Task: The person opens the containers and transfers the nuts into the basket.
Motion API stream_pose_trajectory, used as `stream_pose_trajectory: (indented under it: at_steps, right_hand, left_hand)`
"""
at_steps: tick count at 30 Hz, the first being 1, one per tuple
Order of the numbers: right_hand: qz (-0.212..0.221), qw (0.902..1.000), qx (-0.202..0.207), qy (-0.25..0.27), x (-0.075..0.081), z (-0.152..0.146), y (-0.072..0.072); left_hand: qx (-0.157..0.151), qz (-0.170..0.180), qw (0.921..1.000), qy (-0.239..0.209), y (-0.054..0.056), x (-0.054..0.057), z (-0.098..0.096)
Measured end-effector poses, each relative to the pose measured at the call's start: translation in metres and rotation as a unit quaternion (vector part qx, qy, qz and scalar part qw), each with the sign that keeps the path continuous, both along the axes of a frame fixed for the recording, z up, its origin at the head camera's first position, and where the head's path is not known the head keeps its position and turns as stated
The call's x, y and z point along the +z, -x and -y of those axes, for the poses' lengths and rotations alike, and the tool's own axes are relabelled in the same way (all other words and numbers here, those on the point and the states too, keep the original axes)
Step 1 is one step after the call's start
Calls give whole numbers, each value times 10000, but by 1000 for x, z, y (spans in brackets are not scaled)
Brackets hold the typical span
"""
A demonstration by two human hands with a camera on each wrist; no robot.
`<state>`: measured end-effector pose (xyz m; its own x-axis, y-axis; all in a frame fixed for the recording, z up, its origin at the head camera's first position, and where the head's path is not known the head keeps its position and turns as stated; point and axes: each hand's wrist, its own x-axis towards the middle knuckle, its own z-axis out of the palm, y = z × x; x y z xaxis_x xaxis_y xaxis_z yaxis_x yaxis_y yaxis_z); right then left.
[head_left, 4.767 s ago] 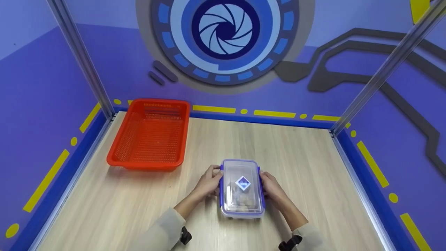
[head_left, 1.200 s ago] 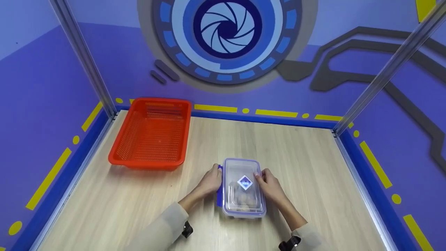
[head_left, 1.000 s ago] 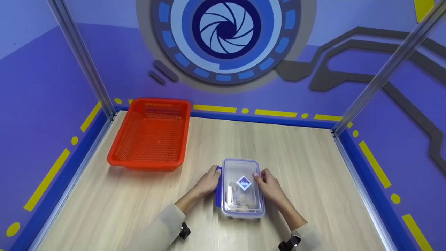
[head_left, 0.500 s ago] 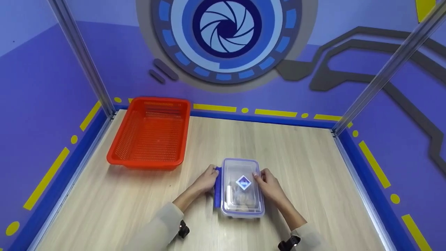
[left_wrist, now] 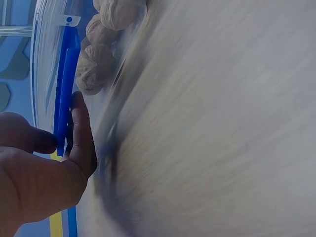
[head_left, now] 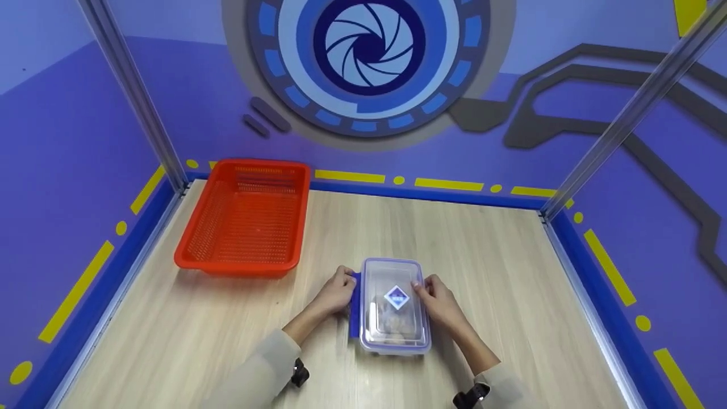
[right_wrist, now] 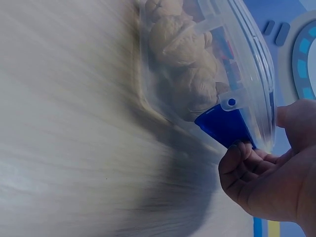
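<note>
A clear plastic food container (head_left: pixel 395 324) with a purple-blue rim and a diamond label lies on the wooden table. Through its wall show several walnuts (right_wrist: pixel 180 42). My left hand (head_left: pixel 334 294) pinches the blue side latch (left_wrist: pixel 66 91) between thumb and fingers; that latch stands out from the container's left side. On the other side my right hand (head_left: pixel 442 304) grips the container, thumb on the lid's edge. In the right wrist view its curled fingers touch the lower edge of the right blue latch (right_wrist: pixel 224 126), which is tilted outward. The lid sits on the container.
A red perforated basket (head_left: pixel 244 227) stands at the back left of the table (head_left: pixel 471 255), with nothing visible in it. Blue-purple printed walls (head_left: pixel 187 102) enclose the back and both sides, with metal posts at the corners.
Since the earliest frame, the left latch has swung outward, with my left hand moving slightly left. My right thumb has come onto the lid's edge. The container stays nearly in place.
</note>
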<state>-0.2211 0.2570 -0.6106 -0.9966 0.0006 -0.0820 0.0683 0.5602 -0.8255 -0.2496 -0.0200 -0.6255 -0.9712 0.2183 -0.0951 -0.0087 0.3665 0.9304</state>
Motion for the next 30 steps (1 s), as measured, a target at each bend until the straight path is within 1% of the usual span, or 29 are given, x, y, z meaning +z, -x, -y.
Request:
stream_pose_trajectory:
  at_steps: [3,6,10,11,13,15,17,18,19,21,25,30]
  right_hand:
    - [50,10000,-18,69,1,0,-1]
    - [29,10000,-50,75,0,0,-1]
    - [-22,10000,-76,44,-1,1,-1]
    - [-20,10000,-78,41,-2,1,-1]
    - [-8,10000,-75,45,-1,1,0]
    - [3,10000,-59,62,-1,0,0]
    - [46,10000,-48,66,1,-1,1]
    - [55,10000,-41,52,2,-2,0]
    - [94,9999,-43,64,3,-3,1]
    - [145,9999,-43,64,5,-5,0]
    - [230,9997,-34,53,15,-10,0]
    - [318,9994,140,35,27,-15,-4]
  left_hand:
    - [9,-138,9998,158,-1,0,1]
    - [-99,-103,9999,88,-2,-1,1]
    - [-228,245,9993,-169,-5,0,2]
    - [-217,236,9994,-146,-5,1,3]
    - [-168,36,9998,51,-5,4,2]
    - [-92,-334,9988,349,-5,9,1]
    - [-1,-733,9952,651,-5,14,-1]
    - [41,-892,9928,797,-5,17,-2]
    - [64,-978,9915,852,-6,20,-3]
    - [88,-1042,9900,945,-7,26,-6]
    - [40,-1024,9891,1060,-12,36,-9]
    - [-110,-990,9883,1156,-16,41,-11]
